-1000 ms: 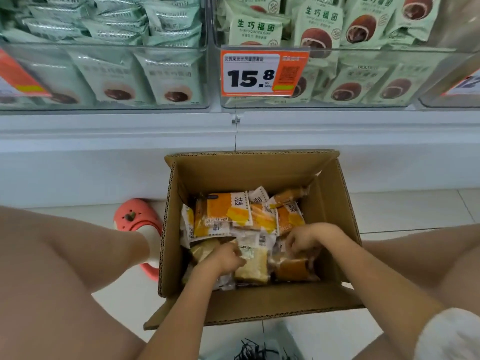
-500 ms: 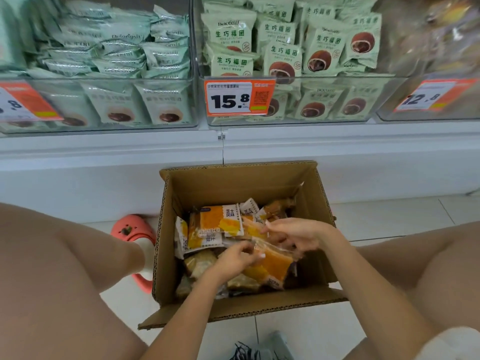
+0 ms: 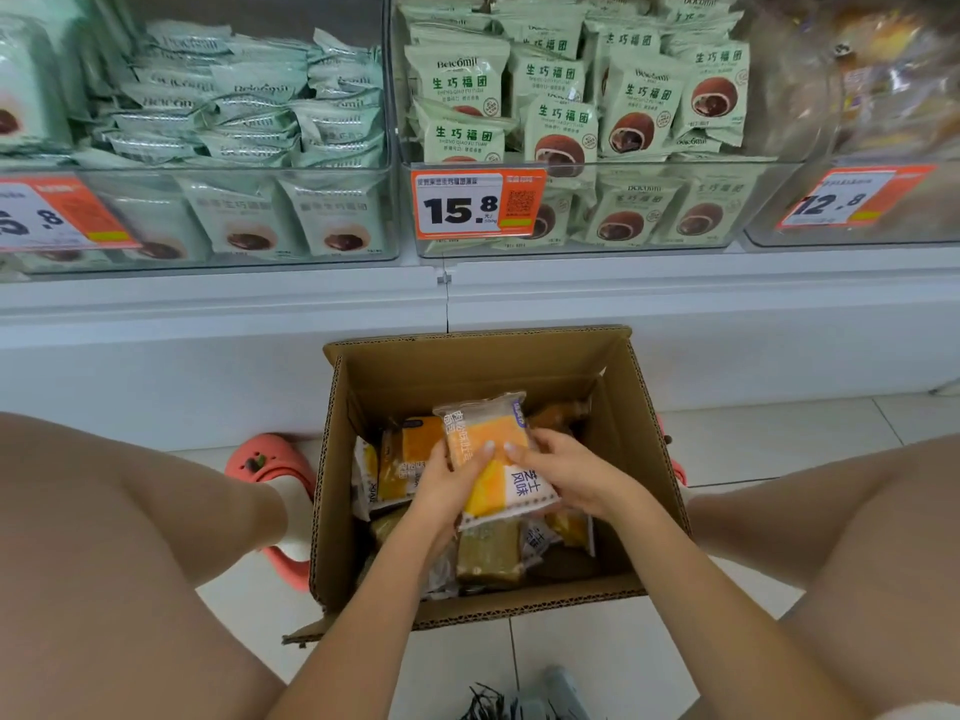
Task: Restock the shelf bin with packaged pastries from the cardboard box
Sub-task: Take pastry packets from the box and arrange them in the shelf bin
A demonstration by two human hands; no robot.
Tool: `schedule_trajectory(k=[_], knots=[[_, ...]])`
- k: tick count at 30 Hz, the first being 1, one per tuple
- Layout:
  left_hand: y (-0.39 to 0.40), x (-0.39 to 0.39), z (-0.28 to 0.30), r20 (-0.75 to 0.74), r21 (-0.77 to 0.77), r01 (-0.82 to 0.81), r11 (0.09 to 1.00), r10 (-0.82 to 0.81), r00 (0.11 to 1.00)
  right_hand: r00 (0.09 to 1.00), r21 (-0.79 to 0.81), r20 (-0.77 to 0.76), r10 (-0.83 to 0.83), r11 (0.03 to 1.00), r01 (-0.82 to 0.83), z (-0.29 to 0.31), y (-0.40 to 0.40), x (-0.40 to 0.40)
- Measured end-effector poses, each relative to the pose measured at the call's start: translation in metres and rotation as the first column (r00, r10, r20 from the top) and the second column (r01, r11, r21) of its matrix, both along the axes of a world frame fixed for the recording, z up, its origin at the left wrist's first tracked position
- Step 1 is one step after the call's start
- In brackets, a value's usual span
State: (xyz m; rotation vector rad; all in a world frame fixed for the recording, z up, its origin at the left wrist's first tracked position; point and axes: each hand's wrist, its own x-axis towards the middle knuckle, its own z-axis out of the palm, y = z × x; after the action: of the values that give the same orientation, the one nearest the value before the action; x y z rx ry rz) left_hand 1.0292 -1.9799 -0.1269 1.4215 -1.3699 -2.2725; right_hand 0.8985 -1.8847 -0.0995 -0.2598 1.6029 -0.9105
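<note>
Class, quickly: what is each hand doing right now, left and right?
Left hand: grips the orange pastry pack on its left side.
Right hand: grips the same pack on its right side.

You're facing a white shelf front [image 3: 467, 304], a vertical seam splitting its two panels. Along its top sit clear plastic bins [image 3: 597, 210], touching side by side, packed with pale green snack packs [image 3: 561, 127]. An orange price tag [image 3: 478, 205] reading 15.8 hangs on the middle one, with another orange tag [image 3: 852, 197] reading 12.8 on the bin to its right. Beneath you the floor [image 3: 779, 433] is pale glossy tile with thin grout lines. The light is even and bright, with soft glare on the bin fronts
</note>
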Motion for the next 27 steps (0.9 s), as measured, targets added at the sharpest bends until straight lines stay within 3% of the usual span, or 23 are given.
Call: schedule_trajectory(k=[4,7,11,13,17,21,27], knots=[[0.000,-0.003,0.008,-0.080,0.118,-0.064,0.991,0.074,0.994,0.971,-0.115,-0.239,0.017,0.992,-0.046,0.002,0.001,0.003],[-0.019,-0.001,0.015,-0.080,0.103,-0.032,0.994,0.040,0.996,0.949,-0.156,-0.300,0.097,0.976,-0.150,0.014,0.003,-0.008],[-0.037,0.003,0.021,-0.156,0.113,-0.139,0.984,0.156,0.975,0.944,-0.104,-0.223,0.244,0.957,-0.272,0.026,0.006,-0.010],[-0.035,0.002,0.026,-0.175,0.066,-0.150,0.986,0.159,0.972,0.969,-0.148,-0.180,0.168,0.970,-0.195,0.027,0.008,-0.006],[-0.032,0.001,0.040,-0.157,-0.047,-0.023,0.999,0.015,0.987,0.989,-0.202,-0.131,0.075,0.974,-0.101,0.035,0.010,0.001],[-0.034,-0.001,0.048,-0.175,-0.146,-0.101,0.984,0.074,0.982,0.995,-0.222,-0.080,0.054,0.972,-0.070,0.044,0.010,0.002],[-0.036,-0.003,0.073,-0.209,0.024,-0.208,0.978,0.208,0.956,0.990,-0.294,-0.134,0.033,0.953,-0.071,0.066,0.019,-0.003]])
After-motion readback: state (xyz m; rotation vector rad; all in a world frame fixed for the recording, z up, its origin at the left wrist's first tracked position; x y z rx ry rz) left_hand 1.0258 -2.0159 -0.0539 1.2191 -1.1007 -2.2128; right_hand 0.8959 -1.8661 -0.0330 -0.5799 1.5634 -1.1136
